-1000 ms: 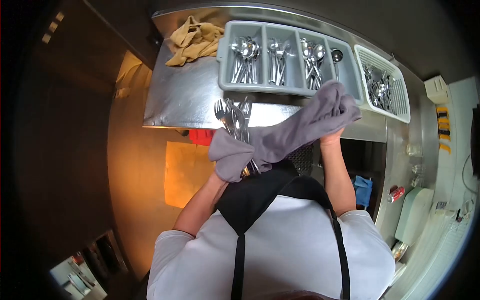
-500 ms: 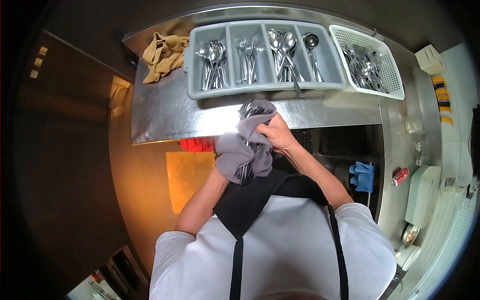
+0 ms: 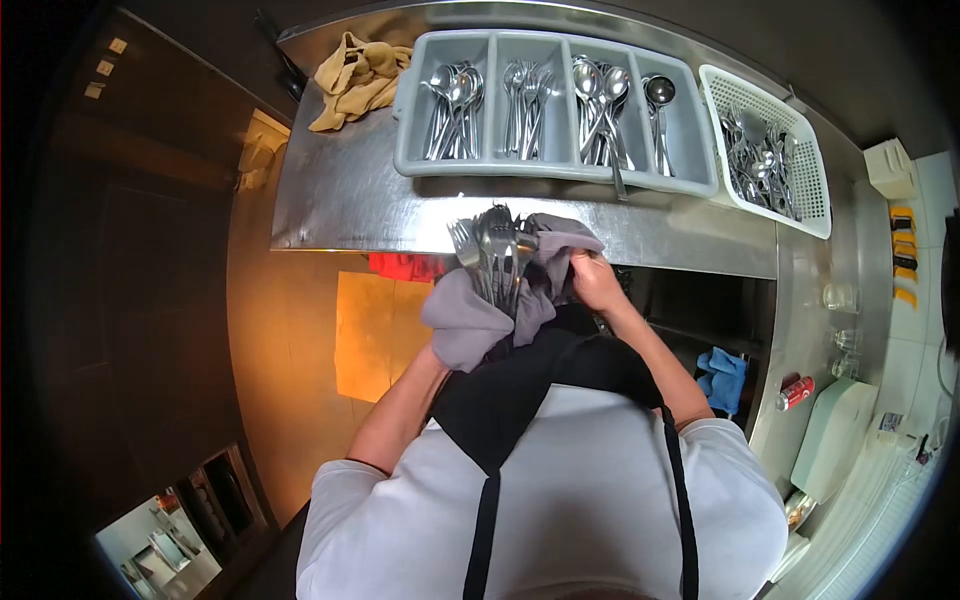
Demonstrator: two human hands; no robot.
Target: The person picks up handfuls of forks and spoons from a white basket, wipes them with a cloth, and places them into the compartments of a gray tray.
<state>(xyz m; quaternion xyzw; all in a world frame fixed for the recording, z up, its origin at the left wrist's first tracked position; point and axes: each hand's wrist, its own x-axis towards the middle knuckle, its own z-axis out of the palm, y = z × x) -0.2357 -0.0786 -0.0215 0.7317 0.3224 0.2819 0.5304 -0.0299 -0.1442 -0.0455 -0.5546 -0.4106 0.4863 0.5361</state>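
A bundle of forks (image 3: 497, 250) stands upright, tines up, wrapped at its lower part in a purple-grey cloth (image 3: 465, 322). My left hand (image 3: 440, 350) is almost wholly under that cloth around the bundle, its fingers hidden. To the right, my right hand (image 3: 597, 280) is closed on another part of the cloth, beside the forks. Beyond both hands lies a grey cutlery tray (image 3: 560, 182) with spoons (image 3: 458, 95), forks (image 3: 527, 100), larger spoons (image 3: 600, 95) and a ladle (image 3: 660, 92) in separate compartments.
A white perforated basket (image 3: 822, 190) of mixed cutlery stands right of the tray on the steel counter (image 3: 345, 200). A tan cloth (image 3: 357, 85) lies at the left. Further right are a red can (image 3: 796, 393), glasses and a blue cloth (image 3: 722, 380).
My right hand has moved right, away from the forks, drawing part of the cloth with it. More of the fork heads now show. The view has shifted slightly.
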